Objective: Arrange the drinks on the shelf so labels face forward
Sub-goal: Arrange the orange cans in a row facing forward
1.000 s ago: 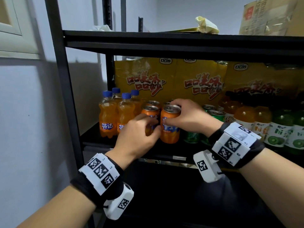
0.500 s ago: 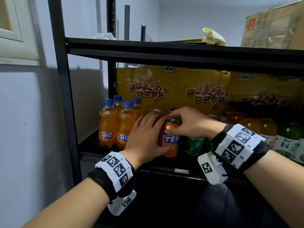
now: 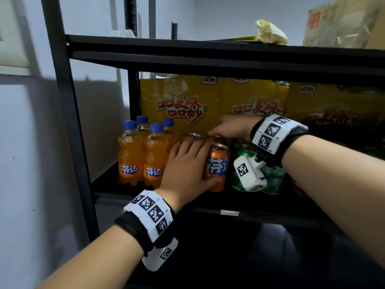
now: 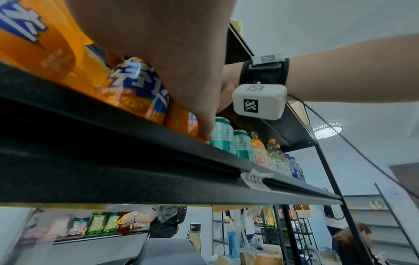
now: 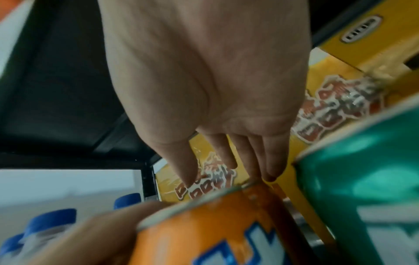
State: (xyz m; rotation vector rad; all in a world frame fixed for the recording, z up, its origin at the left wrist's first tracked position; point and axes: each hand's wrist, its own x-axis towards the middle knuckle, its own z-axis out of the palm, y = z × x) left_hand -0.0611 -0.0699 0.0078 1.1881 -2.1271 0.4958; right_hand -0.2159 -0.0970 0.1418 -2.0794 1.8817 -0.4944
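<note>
Your left hand (image 3: 188,167) now lies over the front of a can at the shelf (image 3: 260,207) edge, fingers fairly straight, thumb pressing low on the front orange can (image 3: 218,166). That can shows its blue and white label to you, so it looks done. A second ago your right hand held this can's top. Now your right hand (image 3: 231,127) has let go and reached further back, fingers loose and open, tips touching the top of the back orange can (image 3: 214,139). I think that can is next to turn. The green cans (image 3: 243,151) stand just beside, under your right wrist. The orange bottles (image 3: 141,155) at the left already face forward. Behind everything stand yellow boxes (image 3: 187,105).
</note>
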